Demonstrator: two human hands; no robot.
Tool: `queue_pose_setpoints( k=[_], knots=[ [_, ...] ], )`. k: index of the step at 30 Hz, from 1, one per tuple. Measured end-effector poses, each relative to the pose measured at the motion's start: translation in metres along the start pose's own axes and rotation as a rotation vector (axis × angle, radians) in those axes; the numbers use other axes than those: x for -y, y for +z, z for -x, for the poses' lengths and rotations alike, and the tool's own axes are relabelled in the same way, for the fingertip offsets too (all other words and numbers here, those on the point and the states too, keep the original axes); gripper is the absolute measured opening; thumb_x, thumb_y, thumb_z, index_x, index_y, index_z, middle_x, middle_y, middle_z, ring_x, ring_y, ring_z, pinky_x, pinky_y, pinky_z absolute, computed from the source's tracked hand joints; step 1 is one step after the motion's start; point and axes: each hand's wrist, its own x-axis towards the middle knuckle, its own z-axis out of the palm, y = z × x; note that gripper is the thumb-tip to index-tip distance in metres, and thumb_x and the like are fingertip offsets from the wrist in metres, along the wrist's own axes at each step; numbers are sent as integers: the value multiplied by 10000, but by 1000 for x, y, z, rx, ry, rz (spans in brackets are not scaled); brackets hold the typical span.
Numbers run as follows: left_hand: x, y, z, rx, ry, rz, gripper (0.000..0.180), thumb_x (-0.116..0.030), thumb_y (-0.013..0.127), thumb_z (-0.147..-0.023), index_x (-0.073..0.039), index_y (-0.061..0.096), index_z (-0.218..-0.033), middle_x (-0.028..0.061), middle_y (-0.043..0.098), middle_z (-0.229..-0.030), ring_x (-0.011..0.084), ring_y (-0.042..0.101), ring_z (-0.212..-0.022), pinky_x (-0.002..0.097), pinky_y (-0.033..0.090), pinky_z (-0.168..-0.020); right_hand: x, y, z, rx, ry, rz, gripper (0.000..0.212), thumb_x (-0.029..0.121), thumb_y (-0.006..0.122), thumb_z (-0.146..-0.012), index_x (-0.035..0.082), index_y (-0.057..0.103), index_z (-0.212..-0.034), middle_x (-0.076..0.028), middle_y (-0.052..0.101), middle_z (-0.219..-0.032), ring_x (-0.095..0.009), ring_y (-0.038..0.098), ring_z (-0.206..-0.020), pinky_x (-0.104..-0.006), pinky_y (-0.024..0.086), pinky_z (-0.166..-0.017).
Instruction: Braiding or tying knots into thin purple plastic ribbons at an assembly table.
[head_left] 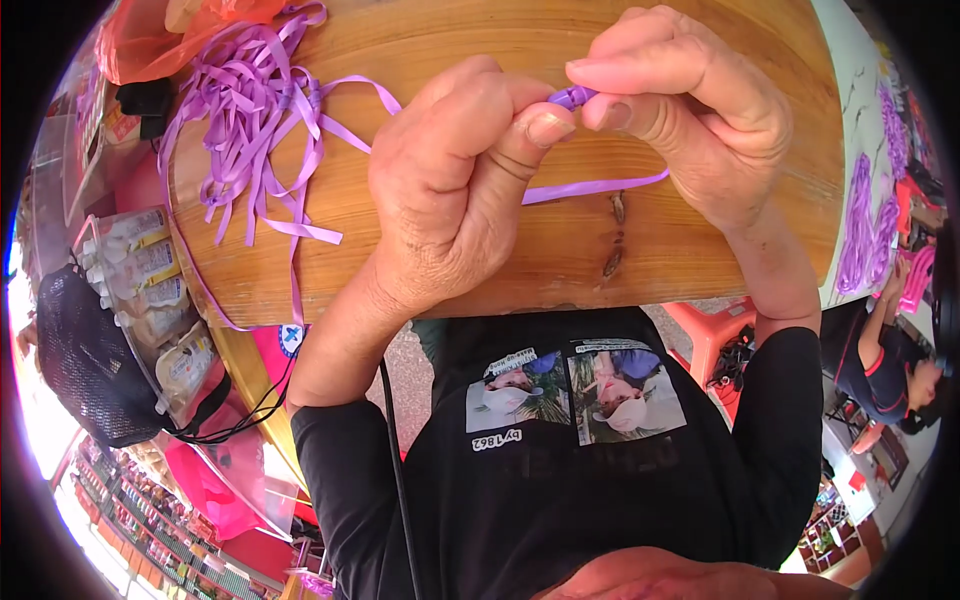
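Observation:
Above the wooden table, my left hand (450, 175) pinches a small purple plastic buckle (570, 97) between thumb and bent forefinger. My right hand (705, 115) meets it from the other side, its thumb and forefinger closed about the buckle's right end. The fingertips hide much of the piece. A flat lavender ribbon (595, 187) runs behind both hands, and another stretch leads from the left hand toward the pile. That tangled pile of lavender ribbons (250, 120) lies on the table at the far left, with darker purple pieces among the strands.
An orange-red plastic bag (170, 40) rests at the table's (560, 270) far left corner. Packaged goods (155, 270) and a black mesh bag (90, 360) are on the left. More purple ribbons (868, 235) lie on a white surface at right, near another person (890, 370). A red stool (712, 335) stands below.

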Motion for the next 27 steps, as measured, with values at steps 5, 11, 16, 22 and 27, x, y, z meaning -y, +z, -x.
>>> queue_pose_setpoints(
  k=[5,11,16,22,27],
  knots=[
    [3,2,4,-13,-39,30,46,-48,636,-819,-10,609,-816,65,472,-610,192,450,-545,290,360,-492,0,-1,-2,49,-70,145,184,-2,708,-735,20,666,-913,-90,628,-814,-192,619,-703,-254,485,-605],
    [-10,-5,-1,161,-148,-34,166,-129,561,-899,28,612,-882,37,539,-724,110,488,-694,231,367,-627,9,-8,-4,94,-82,229,187,-16,709,-714,3,665,-894,-90,620,-798,-176,609,-675,-239,473,-569],
    [-7,-9,2,180,-123,-99,138,-111,593,-873,23,620,-885,32,527,-690,119,470,-660,243,349,-587,16,-9,-8,151,-110,289,190,-30,710,-692,-15,663,-876,-89,613,-782,-161,599,-648,-224,461,-533],
    [-2,-9,-2,212,-7,-87,122,-108,640,-826,13,627,-840,32,514,-641,127,438,-581,252,332,-529,24,1,-8,135,77,266,184,-23,717,-681,-9,670,-859,-89,613,-763,-161,592,-631,-229,456,-527],
    [-4,-9,-2,241,-51,-74,148,-132,646,-823,14,621,-833,32,501,-653,120,425,-583,254,324,-522,23,0,-4,104,270,230,177,-13,723,-675,1,677,-845,-89,615,-748,-164,587,-620,-237,452,-527]
  ],
)
